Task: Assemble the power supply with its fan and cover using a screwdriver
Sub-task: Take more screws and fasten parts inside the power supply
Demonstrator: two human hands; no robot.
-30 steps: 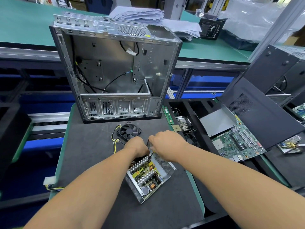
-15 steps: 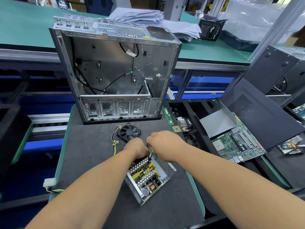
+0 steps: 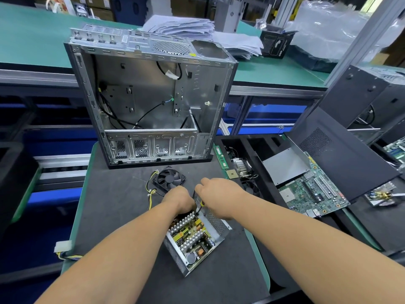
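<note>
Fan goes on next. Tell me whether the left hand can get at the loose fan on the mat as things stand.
Probably yes: the fan lies uncovered just beyond the left hand, nothing between them. But that hand is on the power supply and must let go first.

Silver perforated power supply (image 3: 219,224) with yellow-and-green board, black fan (image 3: 169,178) on yellow leads, dark grey mat (image 3: 114,202) edged green, bare silver case (image 3: 151,99), green motherboard (image 3: 313,191).

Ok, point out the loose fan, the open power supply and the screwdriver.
fan (image 3: 170,178), head view, on its hub.
power supply (image 3: 192,238), head view, on its circuit board.
screwdriver (image 3: 199,209), head view, on its shaft below the right hand.
</note>
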